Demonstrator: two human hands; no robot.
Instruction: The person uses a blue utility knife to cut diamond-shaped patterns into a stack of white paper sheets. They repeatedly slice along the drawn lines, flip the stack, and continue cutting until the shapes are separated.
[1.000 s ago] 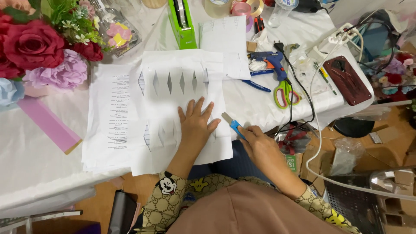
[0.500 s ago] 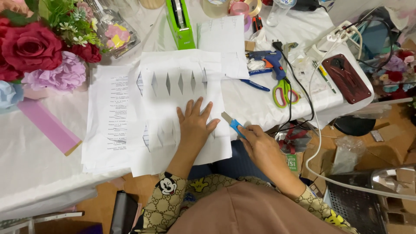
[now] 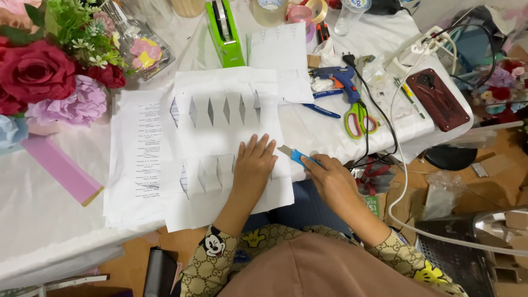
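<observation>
green printed package under table edge, clear lidded box beside flowers

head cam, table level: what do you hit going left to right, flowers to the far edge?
Red rose → cut white paper sheet → left hand, flat on that sheet → blue utility knife in the right hand → green-handled scissors → dark red phone case.

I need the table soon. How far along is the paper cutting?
Done: the upper row of pointed cut-outs on the white sheet and several in the lower row. In hand: the left hand presses the sheet while the right hand holds a blue craft knife at its right edge. Left: the lower row looks unfinished.
</observation>
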